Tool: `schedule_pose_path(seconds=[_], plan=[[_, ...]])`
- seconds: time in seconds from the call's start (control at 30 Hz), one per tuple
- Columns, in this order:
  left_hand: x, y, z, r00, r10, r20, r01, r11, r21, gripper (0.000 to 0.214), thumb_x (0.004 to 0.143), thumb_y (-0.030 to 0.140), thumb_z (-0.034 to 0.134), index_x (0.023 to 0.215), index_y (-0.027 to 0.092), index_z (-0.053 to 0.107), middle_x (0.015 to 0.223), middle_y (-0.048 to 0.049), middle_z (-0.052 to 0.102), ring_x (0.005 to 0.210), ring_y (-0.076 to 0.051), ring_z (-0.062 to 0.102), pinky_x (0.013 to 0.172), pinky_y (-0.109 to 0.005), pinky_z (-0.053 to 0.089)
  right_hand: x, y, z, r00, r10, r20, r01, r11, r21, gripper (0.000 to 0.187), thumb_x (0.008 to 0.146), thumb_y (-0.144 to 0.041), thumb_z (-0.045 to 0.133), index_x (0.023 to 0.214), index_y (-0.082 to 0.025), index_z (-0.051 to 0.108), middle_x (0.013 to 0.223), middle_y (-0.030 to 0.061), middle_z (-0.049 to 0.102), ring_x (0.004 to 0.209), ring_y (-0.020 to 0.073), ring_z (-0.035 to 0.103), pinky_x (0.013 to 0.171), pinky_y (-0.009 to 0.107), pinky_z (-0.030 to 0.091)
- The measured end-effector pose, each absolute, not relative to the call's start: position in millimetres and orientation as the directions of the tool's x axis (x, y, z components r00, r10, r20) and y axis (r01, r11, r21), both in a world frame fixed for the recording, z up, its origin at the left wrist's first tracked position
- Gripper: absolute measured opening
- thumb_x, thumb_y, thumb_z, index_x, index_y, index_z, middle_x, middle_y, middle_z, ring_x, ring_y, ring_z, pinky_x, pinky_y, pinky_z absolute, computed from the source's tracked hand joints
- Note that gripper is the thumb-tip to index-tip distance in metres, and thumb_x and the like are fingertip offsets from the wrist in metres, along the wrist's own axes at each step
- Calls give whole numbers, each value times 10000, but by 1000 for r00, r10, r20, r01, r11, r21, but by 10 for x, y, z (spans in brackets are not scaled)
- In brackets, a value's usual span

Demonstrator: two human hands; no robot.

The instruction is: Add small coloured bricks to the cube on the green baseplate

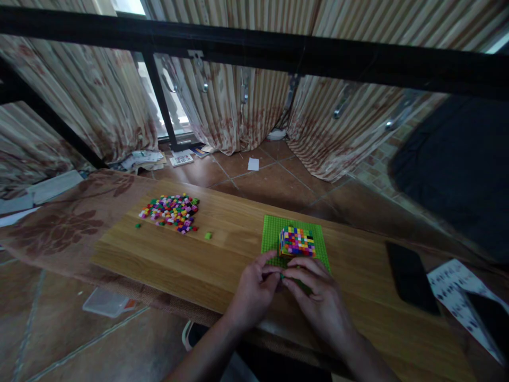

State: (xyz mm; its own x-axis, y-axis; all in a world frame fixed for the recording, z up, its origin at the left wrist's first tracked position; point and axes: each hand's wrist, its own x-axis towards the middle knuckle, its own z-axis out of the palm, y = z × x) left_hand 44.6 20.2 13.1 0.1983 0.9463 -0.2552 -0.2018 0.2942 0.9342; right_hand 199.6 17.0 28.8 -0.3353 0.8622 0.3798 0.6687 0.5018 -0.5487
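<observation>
Both hands meet just in front of a multicoloured block of small building bricks (pixel 294 242), which stands on a green studded baseplate (pixel 270 227). Thumb and fingers of my left hand (pixel 256 284) are pinched together at a tiny green brick (pixel 282 276). My right hand (pixel 318 289) grips the same brick from the other side, its fingers over the plate's near edge. Most of the brick is covered by fingertips. The near part of the baseplate is hidden behind my hands.
A heap of loose bricks (pixel 170 209) lies on the wooden board (pixel 234 233) to the left, with a light green brick (pixel 208 235) apart from it. At right are a black flat object (pixel 411 276) and a printed sheet (pixel 457 292). A dark rail (pixel 254 48) crosses above.
</observation>
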Motion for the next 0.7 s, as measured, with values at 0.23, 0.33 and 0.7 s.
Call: schedule_pose_path(seconds=[0.23,0.33,0.7], plan=[[534,310,144,143,966,-216,-243,246,938,420,810,189,535,1222,128,487,946,-81,692,775,-164,665,730,-296,549,1997,328,296,-310,843,439,719,510,-473,106,893,-240,553,895,-222,658,982,36,630,925,180,554,805,349,478],[560,352,47,63,982,-177,-157,185,970,380,835,176,484,1213,141,506,1015,-95,655,768,-163,663,718,-313,552,1997,434,261,-283,814,508,793,496,-353,101,887,-240,565,902,-201,657,1016,51,634,955,197,538,839,367,468],[651,271,8,132,988,81,335,-122,934,436,879,136,390,1295,194,508,1222,-114,592,1106,-217,574,983,-362,450,1951,415,141,-302,790,534,924,380,-40,226,904,-219,501,1014,-208,698,1139,83,645,1035,262,487,878,423,388]])
